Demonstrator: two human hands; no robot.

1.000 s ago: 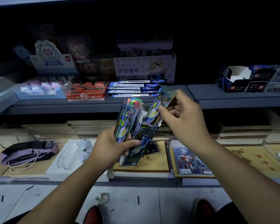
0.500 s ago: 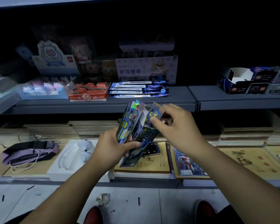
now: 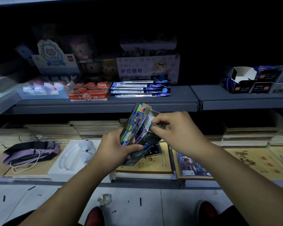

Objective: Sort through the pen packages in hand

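My left hand grips a bundle of shiny holographic card packs together with a dark open-topped card box, thumb across the front. My right hand is at the box's open top, its fingertips pinching a pack that sits almost wholly inside the box. The bundle is held upright and tilted right, in front of the grey shelf edge and above a yellow notebook.
The upper shelf carries a red 2B box, blue flat packs, a finger-bandage display box and dark boxes at right. Below lie a purple pouch, a white tray, notebooks and a hero card book. My shoes show below.
My right hand has come down from above the box, pushing the pack it pinched into the box's open top. My left hand kept its hold in nearly the same place.
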